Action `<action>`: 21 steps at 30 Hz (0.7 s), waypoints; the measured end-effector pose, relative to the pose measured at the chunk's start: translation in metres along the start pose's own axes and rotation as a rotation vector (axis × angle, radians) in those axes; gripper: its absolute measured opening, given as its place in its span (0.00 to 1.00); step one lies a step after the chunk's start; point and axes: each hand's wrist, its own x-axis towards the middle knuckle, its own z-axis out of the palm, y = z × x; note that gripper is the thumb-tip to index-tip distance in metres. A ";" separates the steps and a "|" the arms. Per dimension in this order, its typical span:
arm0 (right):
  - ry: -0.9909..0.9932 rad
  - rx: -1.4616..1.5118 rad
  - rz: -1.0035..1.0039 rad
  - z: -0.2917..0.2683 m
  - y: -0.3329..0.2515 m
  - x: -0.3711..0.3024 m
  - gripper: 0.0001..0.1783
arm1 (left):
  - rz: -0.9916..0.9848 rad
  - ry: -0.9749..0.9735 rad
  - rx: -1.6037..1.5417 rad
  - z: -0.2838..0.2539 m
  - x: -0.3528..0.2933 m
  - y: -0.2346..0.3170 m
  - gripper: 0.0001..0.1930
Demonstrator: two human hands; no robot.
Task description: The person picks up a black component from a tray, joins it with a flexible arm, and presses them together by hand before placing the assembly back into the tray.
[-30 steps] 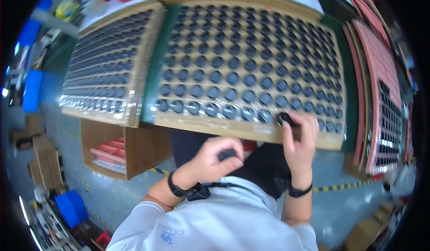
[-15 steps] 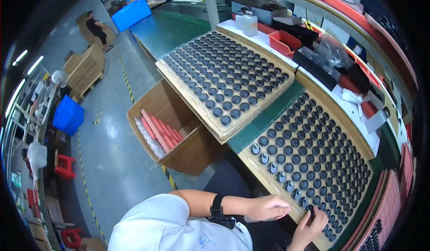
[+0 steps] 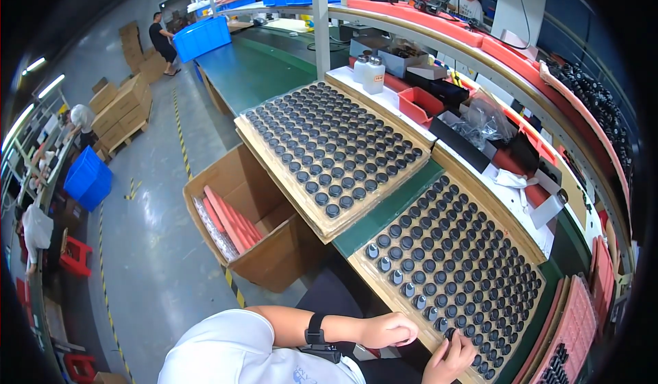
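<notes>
- Far left of the bench: an open cardboard box (image 3: 271, 264) on the floor, with pink divided inserts (image 3: 236, 223) lying in it; neither is near a hand
- Left of centre: the left tray (image 3: 325, 228), filled with rows of black round pieces and well apart from both hands; a strip of green bench top (image 3: 392, 202) shows between it and the next tray
- Centre: the left hand (image 3: 389, 330), fingers curled inward, just beside the near edge of the right tray (image 3: 382, 292); whether anything lies within the curl cannot be told
- Right of centre: the held black piece (image 3: 449, 332), pinched narrowly between thumb and fingertips of the right hand (image 3: 450, 360), at the near edge of the right tray; it lies at the fingertips, away from the wearer's body, in line with the front row (image 3: 408, 289), whose pieces stand upright; its own axis, and whether it touches the tray, are hidden by the fingers; the right hand is the nearer, the left being apart from the piece
- Far right: a pink tray (image 3: 572, 332), leaning, partly filled with black pieces, beyond both hands
</notes>
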 end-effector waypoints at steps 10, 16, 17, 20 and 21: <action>-0.036 -0.012 0.102 -0.005 -0.007 -0.004 0.13 | 0.017 -0.027 0.083 -0.005 -0.008 0.009 0.09; 0.080 0.078 0.080 -0.013 -0.013 -0.006 0.14 | 0.055 0.105 0.267 -0.036 -0.027 0.051 0.09; 0.094 0.092 0.071 -0.014 -0.014 -0.006 0.13 | 0.026 0.143 0.283 -0.042 -0.031 0.057 0.09; 0.085 0.163 0.072 -0.012 -0.019 -0.008 0.14 | -0.024 0.199 0.303 -0.047 -0.047 0.058 0.09; 0.079 0.198 0.076 -0.012 -0.020 -0.009 0.14 | -0.048 0.216 0.307 -0.048 -0.052 0.056 0.09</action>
